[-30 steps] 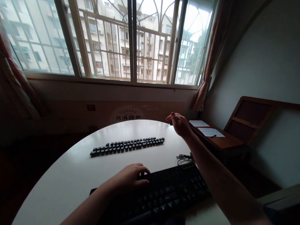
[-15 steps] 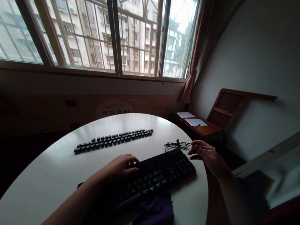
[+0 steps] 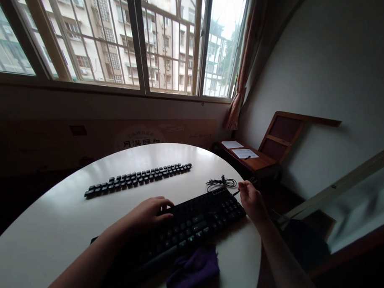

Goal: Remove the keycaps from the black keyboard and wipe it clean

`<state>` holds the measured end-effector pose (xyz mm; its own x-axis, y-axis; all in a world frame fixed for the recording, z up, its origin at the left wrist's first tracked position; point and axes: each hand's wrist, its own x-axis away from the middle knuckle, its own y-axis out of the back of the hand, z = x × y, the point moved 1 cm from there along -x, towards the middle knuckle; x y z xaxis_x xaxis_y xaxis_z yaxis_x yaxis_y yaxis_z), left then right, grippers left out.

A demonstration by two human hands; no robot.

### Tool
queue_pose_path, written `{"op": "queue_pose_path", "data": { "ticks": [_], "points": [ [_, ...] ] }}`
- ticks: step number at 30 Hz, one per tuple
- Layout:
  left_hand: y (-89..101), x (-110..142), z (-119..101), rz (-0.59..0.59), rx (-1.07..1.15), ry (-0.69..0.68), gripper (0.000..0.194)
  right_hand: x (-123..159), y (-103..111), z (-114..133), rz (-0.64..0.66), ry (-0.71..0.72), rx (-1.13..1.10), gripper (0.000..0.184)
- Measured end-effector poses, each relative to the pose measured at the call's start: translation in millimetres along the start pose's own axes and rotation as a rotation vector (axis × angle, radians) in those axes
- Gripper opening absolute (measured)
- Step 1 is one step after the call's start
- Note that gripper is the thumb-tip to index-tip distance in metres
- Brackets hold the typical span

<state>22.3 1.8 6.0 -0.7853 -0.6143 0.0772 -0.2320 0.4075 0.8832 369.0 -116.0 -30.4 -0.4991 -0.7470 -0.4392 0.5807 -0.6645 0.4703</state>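
Keyboard [image 3: 195, 224], one, lies under left hand [image 3: 155, 210]; right hand [image 3: 251, 198] holds one thin tool [image 3: 236, 192].

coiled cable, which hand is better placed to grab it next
Likely the right hand, close to the cable, though it pinches a thin tool; the left hand rests farther off, at the keyboard.

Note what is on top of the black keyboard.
The left hand lies over the left part of the black keyboard, its fingers at the far edge. Keycaps show to its right; what lies under the hand and forearm is covered.
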Motion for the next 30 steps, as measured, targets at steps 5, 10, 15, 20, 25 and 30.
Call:
{"op": "queue_pose_path", "data": {
  "ticks": [5,10,15,20,25,30],
  "points": [
    [-2.6,-1.2,4.8,-0.009,0.018,-0.021,0.037,-3.7,-3.4,-1.3,-0.012,0.018,0.062,0.052],
    [-4.7,-3.0,8.4,-0.016,0.027,-0.013,0.039,-3.5,-0.2,2.1,0.063,0.035,0.096,0.049],
    [-5.4,-3.5,9.4,-0.026,0.029,-0.02,0.039,0.3,-1.8,6.8,0.074,0.07,0.146,0.046],
    [-5.7,-3.9,10.3,-0.027,0.022,-0.019,0.038,2.9,-6.4,5.8,0.052,0.103,0.178,0.041],
    [-6.0,-4.7,10.5,-0.035,0.026,-0.019,0.038,5.2,-10.4,6.7,0.057,0.138,0.197,0.038],
    [-6.4,-4.5,11.1,-0.042,0.047,-0.026,0.038,9.2,-15.0,7.0,0.064,0.161,0.209,0.037]
  ]
}}
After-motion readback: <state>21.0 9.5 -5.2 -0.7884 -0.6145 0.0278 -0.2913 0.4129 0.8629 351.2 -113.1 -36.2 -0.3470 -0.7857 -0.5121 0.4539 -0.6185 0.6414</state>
